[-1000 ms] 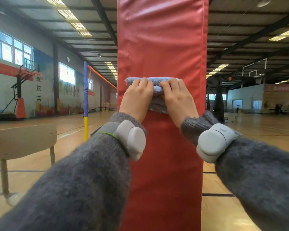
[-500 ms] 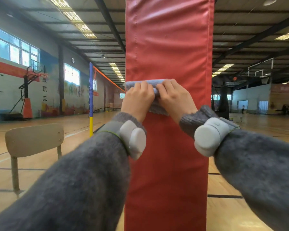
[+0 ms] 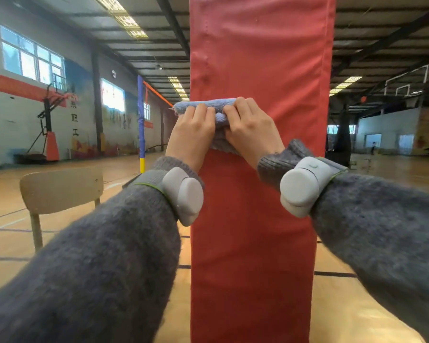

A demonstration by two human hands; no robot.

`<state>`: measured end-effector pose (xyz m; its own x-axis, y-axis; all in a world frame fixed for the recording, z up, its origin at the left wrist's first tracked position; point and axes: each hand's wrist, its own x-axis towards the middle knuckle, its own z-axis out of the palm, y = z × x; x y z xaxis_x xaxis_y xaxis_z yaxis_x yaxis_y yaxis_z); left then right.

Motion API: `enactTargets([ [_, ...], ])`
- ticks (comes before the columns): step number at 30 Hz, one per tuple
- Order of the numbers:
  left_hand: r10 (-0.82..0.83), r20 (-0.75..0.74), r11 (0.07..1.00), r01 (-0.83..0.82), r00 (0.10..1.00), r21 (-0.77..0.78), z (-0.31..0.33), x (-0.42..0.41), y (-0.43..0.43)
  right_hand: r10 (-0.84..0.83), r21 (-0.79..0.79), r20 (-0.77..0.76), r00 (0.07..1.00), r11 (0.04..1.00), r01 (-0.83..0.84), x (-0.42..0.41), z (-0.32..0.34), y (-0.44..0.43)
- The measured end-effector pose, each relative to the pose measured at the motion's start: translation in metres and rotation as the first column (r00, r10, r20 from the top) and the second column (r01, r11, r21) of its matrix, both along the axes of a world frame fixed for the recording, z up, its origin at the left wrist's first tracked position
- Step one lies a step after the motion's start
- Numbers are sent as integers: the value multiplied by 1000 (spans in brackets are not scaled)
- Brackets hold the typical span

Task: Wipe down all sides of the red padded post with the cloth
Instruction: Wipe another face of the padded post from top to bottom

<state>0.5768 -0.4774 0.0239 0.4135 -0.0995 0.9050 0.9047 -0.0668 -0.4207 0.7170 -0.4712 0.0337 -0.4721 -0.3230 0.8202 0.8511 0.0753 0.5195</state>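
Nearest the camera: two grey-sleeved forearms reach forward, each with a pale wrist-worn device strapped on; the left unit [image 3: 183,195] and the right unit [image 3: 301,185] sit just behind the cuffs. Beyond them, the left hand [image 3: 192,134] and the right hand [image 3: 249,131] lie side by side, nearly touching, both curled down and clamped on the blue cloth [image 3: 219,115]. The cloth is bunched into a thick roll and pressed flat against the facing side of the red padded post [image 3: 258,58], toward its left edge, with one frayed end poking past that edge. Judgement: two hands on a folded pad give even pressure on yielding vinyl, and the bunching gives a thicker pad to press with. The cloth sits around mid-height in view, so much of this face lies above and below it; the other sides are not visible, and their state cannot be told. Farther left stands a wooden chair [image 3: 60,189], well apart from the post. Behind it, a blue-and-yellow pole [image 3: 141,125] and a basketball stand [image 3: 50,125] against the far wall.
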Motion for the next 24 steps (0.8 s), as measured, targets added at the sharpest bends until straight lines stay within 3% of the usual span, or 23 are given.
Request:
enactTargets([
  [7,-36,-61,990,27,998,-141,-68,-7,-6,51,-147,58,997,988,-42,1,-70,-6],
  [11,22,-155,980,-52,988,-193,-100,-12,-11,72,-194,170,983,980,-39,4,-96,-8],
  [15,79,-193,988,-104,978,-119,-77,-3,-21,62,-185,219,974,983,-21,8,-73,-11],
  [21,112,-52,983,-118,992,-138,-15,36,-22,-32,-93,75,997,995,39,31,-16,-16],
  [24,106,-63,986,-113,992,-119,-10,44,-28,-11,-91,23,1000,996,13,38,-18,-14],
])
